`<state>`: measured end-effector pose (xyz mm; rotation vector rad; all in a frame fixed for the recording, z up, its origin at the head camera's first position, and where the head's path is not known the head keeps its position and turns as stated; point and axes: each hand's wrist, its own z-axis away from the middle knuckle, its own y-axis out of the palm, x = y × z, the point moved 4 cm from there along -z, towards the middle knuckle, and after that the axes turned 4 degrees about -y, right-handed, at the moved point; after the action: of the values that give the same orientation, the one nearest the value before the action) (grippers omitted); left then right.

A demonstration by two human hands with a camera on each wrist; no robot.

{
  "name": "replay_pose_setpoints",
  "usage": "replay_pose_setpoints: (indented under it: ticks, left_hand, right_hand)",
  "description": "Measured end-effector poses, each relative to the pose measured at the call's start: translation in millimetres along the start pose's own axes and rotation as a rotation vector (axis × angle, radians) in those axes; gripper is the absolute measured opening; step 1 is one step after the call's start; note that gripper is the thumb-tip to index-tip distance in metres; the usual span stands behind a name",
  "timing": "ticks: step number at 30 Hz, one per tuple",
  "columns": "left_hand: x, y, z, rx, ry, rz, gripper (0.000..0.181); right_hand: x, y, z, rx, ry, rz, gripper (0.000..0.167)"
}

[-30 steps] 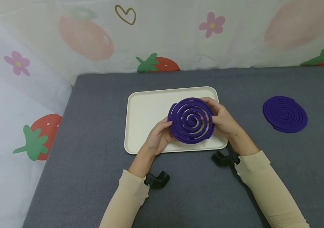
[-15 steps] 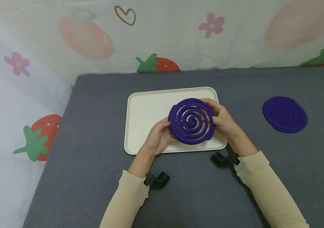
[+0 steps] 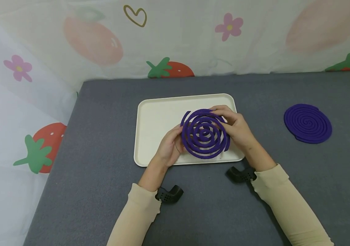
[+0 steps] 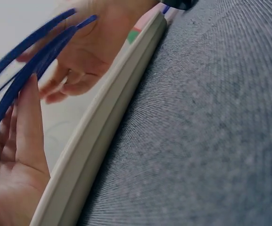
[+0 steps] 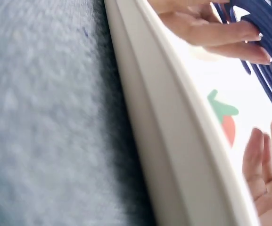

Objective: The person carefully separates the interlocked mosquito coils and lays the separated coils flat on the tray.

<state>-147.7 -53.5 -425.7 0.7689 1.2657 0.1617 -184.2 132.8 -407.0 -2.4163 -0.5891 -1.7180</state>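
A purple spiral coil (image 3: 204, 132) is held over the white tray (image 3: 159, 116) by both hands. My left hand (image 3: 168, 147) grips its left rim. In the left wrist view my left hand (image 4: 22, 174) has its thumb upright against the strands (image 4: 29, 74). My right hand (image 3: 239, 131) pinches the upper right edge between thumb and fingers. In the right wrist view several fingers of my right hand (image 5: 267, 183) stand apart from the coil (image 5: 267, 37). The turns are spread, with gaps between them, and loose ends stick out left and right.
A second purple spiral (image 3: 308, 123) lies flat and tightly wound on the grey cloth (image 3: 101, 136) at the right. A curtain (image 3: 193, 37) with fruit and flower prints hangs behind the table. Each wrist wears a black camera mount (image 3: 170, 194).
My right fingers have shifted up and left over the coil's edge. Its turns have spread and now look doubled, its left end sticks out more, and the left hand has hardly moved.
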Motion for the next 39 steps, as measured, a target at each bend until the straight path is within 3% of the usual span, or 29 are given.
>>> replay_pose_setpoints:
  ticks: [5,15,20,26,33,39]
  left_hand:
    - [-1.6,-1.8,-0.6,-0.037,0.021,-0.040,0.028]
    - [1.3,-5.1,-2.2,-0.113,0.035,-0.161,0.022]
    - [0.9,-7.1,-2.9,-0.180,0.038,-0.174,0.023]
    - [-2.3,-10.1,-2.2,-0.273,0.052,-0.212,0.028]
    - [-2.9,-11.1,-2.0,-0.302,0.067,-0.243,0.029]
    - [-5.2,-11.3,-0.2,-0.302,0.096,-0.200,0.029]
  right_hand:
    - [-1.4,-3.2,-0.5,-0.121,0.043,0.008,0.029]
    - [-2.3,-5.4,1.7,-0.224,0.073,0.079,0.016]
    - [-3.3,-7.2,1.6,-0.273,0.142,-0.007,0.015]
    - [-3.2,-8.9,0.9,-0.242,0.207,-0.089,0.022]
    - [-2.4,-7.1,0.3,-0.175,0.170,-0.033,0.030]
    - [-1.7,-11.2,0.2,-0.232,0.133,0.004,0.026]
